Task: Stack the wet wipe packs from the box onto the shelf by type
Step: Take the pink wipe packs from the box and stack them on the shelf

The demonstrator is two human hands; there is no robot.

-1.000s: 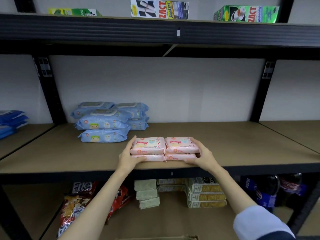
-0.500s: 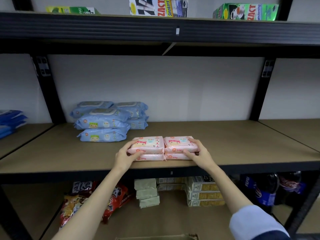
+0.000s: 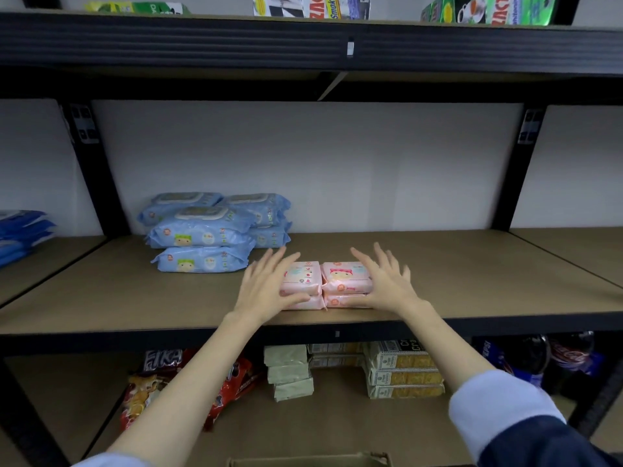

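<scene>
Head view, the only one: a tan board shelf [image 3: 438, 281] in a black metal frame fills the middle of the picture. Near its front edge, at about 6 o'clock from shelf centre, sit the soft pink plastic wet wipe packs [image 3: 328, 284], two low stacks side by side and touching, two packs each as far as shows. At about 10 o'clock from them, well back toward the wall, lie the soft pale blue plastic wet wipe packs with lids [image 3: 215, 230], grouped in their own cluster, apart from the pink ones. The left hand [image 3: 269, 286] is spread, fingers splayed, over the left pink stack; whether palm or thumb touches it cannot be told through the blur. The right hand [image 3: 384, 281] is likewise splayed at 3 o'clock of the right stack, thumb low against the front of the bottom pack; neither hand clasps anything. Judgement: both types are sorted and the pink set is placed, hands loosed. At the bottom edge, 6 o'clock, the rim of a brown cardboard box [image 3: 310, 460] shows; its inside is hidden, so what remains to shelve cannot be told. The lower shelf holds snack bags and cartons, unrelated.
</scene>
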